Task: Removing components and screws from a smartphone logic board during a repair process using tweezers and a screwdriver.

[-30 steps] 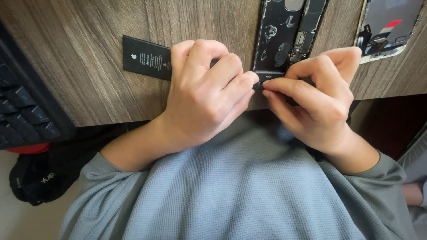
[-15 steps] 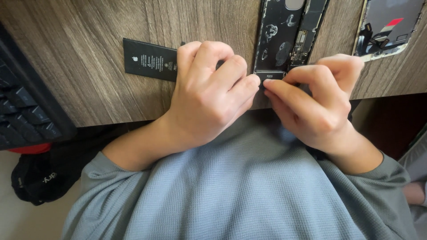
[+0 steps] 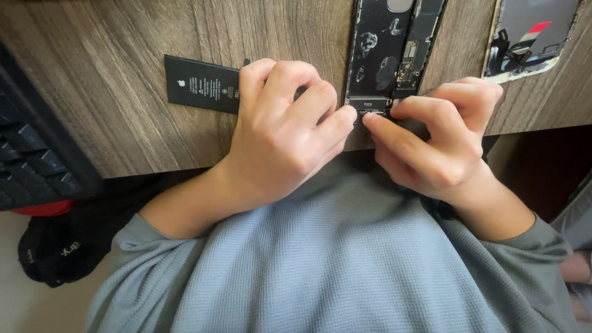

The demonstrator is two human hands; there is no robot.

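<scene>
Compared with half a second ago, little is changed. The right hand (image 3: pixel 441 145) is seen with its forefinger stretched a bit further toward the left hand (image 3: pixel 287 132), so that the two fingertips are now nearly met at the bottom edge of the opened phone (image 3: pixel 394 52). The left hand is kept in the same place over the desk edge. The battery (image 3: pixel 200 83) and the screen panel (image 3: pixel 531 38) are unmoved.

The left hand's fingers are curled in tight, almost a fist, with the forefinger tip (image 3: pixel 346 115) pressed against the lower end of the phone. Whether anything small is pinched under it cannot be told; the thumb is hidden. The right hand's fingers are narrowed into a pinch, forefinger (image 3: pixel 377 126) and the upper fingers brought close together at the phone's bottom edge, touching it. Any part held between them is too small to be made out.

The phone is laid flat on the wooden desk (image 3: pixel 123 132), back shell up, insides exposed, its lower end at the desk's near edge between the two hands. The black battery is laid to its left, partly covered by the left hand's knuckles. The screen panel is set well apart at the upper right.

Both wrists are bent downward from the grey sleeves (image 3: pixel 345 271), forearms angled in from either side, hands met in the middle. A dark keyboard (image 3: pixel 28 154) is seen at the left edge.
</scene>
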